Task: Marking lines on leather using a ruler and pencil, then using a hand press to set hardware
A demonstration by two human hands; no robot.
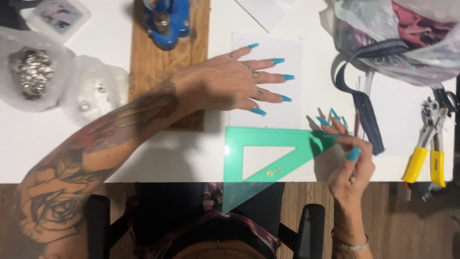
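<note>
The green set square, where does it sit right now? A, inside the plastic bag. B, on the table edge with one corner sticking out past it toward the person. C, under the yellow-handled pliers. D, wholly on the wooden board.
B: the green set square lies on the white table with its lower corner hanging past the near edge, while the right hand pinches its right tip.

Hands and set square on the table

The left hand (pixel 230 81) lies flat on a sheet (pixel 287 112), far of the set square (pixel 268 158); the right hand (pixel 352 160) touches its right corner; pliers (pixel 426 153) lie far right.
</note>
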